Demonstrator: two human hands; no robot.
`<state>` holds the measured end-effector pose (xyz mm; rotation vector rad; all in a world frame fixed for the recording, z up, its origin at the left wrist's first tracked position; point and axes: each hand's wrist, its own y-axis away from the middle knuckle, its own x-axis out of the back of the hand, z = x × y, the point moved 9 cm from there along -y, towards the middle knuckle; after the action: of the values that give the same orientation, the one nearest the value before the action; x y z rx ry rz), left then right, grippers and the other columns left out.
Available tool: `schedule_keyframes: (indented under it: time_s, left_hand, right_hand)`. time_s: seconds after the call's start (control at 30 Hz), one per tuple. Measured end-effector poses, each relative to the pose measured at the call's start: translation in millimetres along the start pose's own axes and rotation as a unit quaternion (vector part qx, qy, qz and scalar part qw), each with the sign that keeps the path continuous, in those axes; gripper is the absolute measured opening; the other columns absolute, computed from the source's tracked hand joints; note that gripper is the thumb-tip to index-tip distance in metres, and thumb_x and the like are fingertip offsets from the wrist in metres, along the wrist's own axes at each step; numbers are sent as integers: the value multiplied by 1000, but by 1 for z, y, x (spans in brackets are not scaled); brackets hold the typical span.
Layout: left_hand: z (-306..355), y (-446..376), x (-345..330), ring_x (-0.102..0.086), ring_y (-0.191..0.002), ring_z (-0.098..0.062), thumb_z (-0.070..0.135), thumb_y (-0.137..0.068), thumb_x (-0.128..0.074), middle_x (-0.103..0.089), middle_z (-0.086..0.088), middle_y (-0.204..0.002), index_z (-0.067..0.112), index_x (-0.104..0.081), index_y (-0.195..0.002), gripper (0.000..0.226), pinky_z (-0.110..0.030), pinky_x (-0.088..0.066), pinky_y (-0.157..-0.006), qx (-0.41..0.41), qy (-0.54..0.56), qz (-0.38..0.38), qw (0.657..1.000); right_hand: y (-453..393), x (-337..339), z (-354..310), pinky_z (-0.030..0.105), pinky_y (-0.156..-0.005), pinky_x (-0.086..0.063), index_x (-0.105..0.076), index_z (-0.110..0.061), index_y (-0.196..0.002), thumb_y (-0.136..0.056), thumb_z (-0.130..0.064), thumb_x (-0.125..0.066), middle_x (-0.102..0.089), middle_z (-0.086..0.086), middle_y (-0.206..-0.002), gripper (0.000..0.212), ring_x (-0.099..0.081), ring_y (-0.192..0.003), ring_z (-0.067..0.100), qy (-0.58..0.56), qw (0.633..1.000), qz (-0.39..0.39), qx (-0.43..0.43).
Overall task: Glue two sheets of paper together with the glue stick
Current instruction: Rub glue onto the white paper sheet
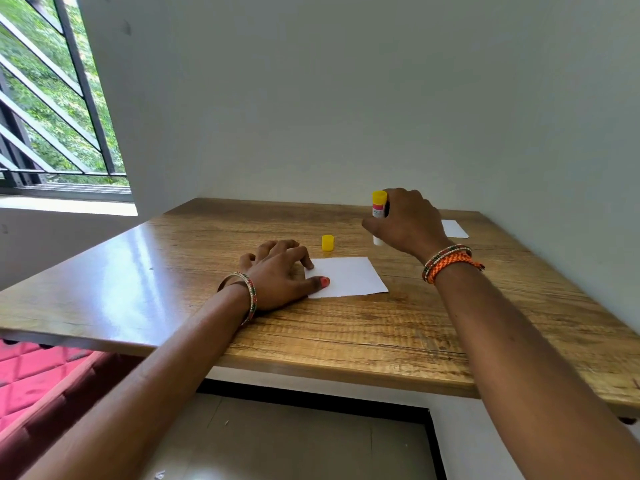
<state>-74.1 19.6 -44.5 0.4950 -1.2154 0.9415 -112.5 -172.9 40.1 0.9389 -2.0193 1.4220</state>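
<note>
The left hand [277, 271] lies on the wooden counter [346, 327], near its middle. Its fingers are loosely bent, and its fingertips and thumb press down on the left edge of a white sheet [349, 277]. It grips nothing. The sheet lies flat, its corners turned a little against the counter's front edge.

The right hand [405, 221] is farther back, toward the counter's far right corner. Its fingers are curled round the glue stick [378, 216], which it holds upright, yellow end at the top and white glue end pointing down. The white end is at the counter surface or just above it; I cannot tell whether it touches. The stick is beyond the sheet's far right corner, not over the paper.

The yellow cap [327, 243] stands by itself on the counter, just beyond the sheet's far edge, between the two hands and touching neither.

A second sheet [454, 228] lies flat near the counter's far right corner, close to the wall [346, 98], partly hidden behind the right hand and well apart from the first sheet.

Both wrists wear bangles; the right one also has an orange braided band [450, 265]. A barred window [52, 98] with green leaves outside is at the far left, and a red quilted cloth [31, 375] shows below the counter's left edge.
</note>
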Motion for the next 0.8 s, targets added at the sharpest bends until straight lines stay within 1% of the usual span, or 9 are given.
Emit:
schedule_keyframes:
  time_s: [0.1,0.2,0.23,0.3,0.4,0.5,0.57,0.63,0.8]
  left_hand:
    - [9,3,8,-14,-138,-18,64,-80,-42,-31,10,-145,37,-53,-94,33,-50,-10,-108,-18,1,61,998]
    - [23,10,24,-20,-136,-14,59,-81,-36,-39,13,-140,37,-54,-102,36,-38,-10,-101,-61,52,138,987]
    - [27,12,25,-20,-136,-13,55,-79,-34,-41,13,-139,39,-53,-107,38,-36,-9,-100,-79,72,134,985]
    - [34,12,13,-13,-139,-9,51,-78,-34,-34,10,-144,45,-47,-120,45,-35,-3,-104,-111,84,64,988]
    - [41,11,-10,-10,-141,-9,49,-86,-37,-29,9,-149,46,-40,-129,43,-43,5,-110,-132,5,-34,991]
    - [47,10,-7,-30,-127,-12,53,-86,-37,-46,13,-127,42,-47,-125,42,-46,-5,-107,-142,-43,-12,989]
    - [50,11,-1,-36,-115,-13,55,-87,-36,-48,12,-108,39,-53,-121,42,-44,-11,-103,-142,-45,17,989]
    - [51,11,4,-37,-110,-13,52,-89,-34,-47,11,-100,35,-58,-119,42,-40,-13,-97,-140,-25,35,989]
    - [49,12,-3,-19,-136,-10,49,-89,-37,-39,15,-140,40,-50,-126,40,-45,-3,-109,-154,-37,8,987]
  right_hand:
    - [0,1,-6,24,-56,-34,-54,-18,-75,-74,-35,-65,-57,2,-69,21,-56,-66,23,-38,999,21,-1]
    - [1,-9,-7,24,-54,-34,-54,-19,-73,-74,-34,-67,-55,-1,-66,20,-56,-66,21,-81,997,-4,-11]
    - [1,-14,-6,25,-56,-37,-55,-18,-74,-75,-34,-67,-56,-1,-68,20,-57,-68,22,-89,996,-17,-13]
    - [2,-21,-5,27,-59,-41,-57,-17,-77,-76,-34,-68,-59,1,-71,20,-58,-70,22,-92,995,-34,-15]
    - [1,-25,-1,23,-55,-35,-57,-17,-79,-77,-34,-68,-59,1,-73,21,-57,-70,20,-99,994,-36,-20]
    - [0,-28,0,28,-61,-41,-58,-17,-79,-76,-34,-68,-61,2,-75,20,-59,-72,21,-113,992,-45,-21]
    - [1,-31,-2,32,-63,-47,-59,-17,-77,-76,-33,-68,-61,3,-72,19,-60,-71,22,-121,991,-56,-20]
    - [1,-34,-5,32,-64,-47,-59,-16,-77,-76,-31,-69,-60,2,-72,18,-59,-70,21,-132,989,-67,-18]
    - [2,-38,-13,23,-53,-36,-55,-20,-72,-76,-27,-70,-53,-7,-62,17,-51,-59,10,-160,984,-77,4]
